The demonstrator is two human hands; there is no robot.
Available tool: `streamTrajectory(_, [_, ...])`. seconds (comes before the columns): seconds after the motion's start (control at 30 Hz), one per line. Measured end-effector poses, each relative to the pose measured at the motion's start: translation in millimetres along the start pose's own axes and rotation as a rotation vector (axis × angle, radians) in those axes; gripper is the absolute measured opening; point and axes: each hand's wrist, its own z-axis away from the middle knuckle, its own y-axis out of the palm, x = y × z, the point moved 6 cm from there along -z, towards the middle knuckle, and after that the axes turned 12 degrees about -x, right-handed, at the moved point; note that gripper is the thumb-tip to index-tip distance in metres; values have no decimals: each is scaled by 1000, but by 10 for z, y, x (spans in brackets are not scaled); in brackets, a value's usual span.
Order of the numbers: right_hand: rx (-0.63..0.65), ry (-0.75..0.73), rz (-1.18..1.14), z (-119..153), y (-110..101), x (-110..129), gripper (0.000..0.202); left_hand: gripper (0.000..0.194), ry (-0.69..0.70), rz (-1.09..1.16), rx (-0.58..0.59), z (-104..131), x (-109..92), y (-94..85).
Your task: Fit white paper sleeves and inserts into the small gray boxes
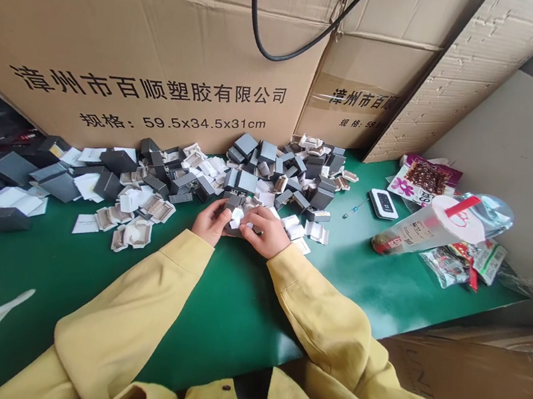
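Both hands meet at the near edge of a heap of small boxes. My left hand (212, 221) is closed around a small dark grey box (234, 202), thumb on its near side. Against it my right hand (266, 232) has its fingers pinched at a small white piece (236, 217), which looks like paper or a liner; its exact kind is hard to make out. The fingers partly cover both things. Just beyond them lies a larger grey box (241, 181). White moulded inserts (316, 232) rest to the right of my right hand.
More grey boxes (11, 167), papers (86, 224) and inserts (132, 234) spread leftward over the green table (129, 299). To the right are a small digital device (384, 204), a tilted drink cup (424, 228) and snack packets (424, 177). Cardboard cartons (147, 25) stand behind; a black cable (273, 58) hangs above.
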Motion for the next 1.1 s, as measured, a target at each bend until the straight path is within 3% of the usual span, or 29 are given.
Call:
streamTrajectory(0.23, [2,-13,56,2,-11,-19,20,64,-22,48,31,19,-33,16])
streamTrajectory(0.5, [-189,314,32,2,-172,-210,23,69,-32,122,75,1,1,20])
streamTrajectory(0.63, [-177,233,-2,-8,-155,-134,22,70,-18,146,108,1,-2,32])
streamTrajectory(0.83, [-95,74,40,-1,-68,-43,38,71,13,127,172,15,-16,62])
streamTrajectory(1.1, [-93,-49,80,5,-53,-6,17,75,-38,95,198,11,27,75])
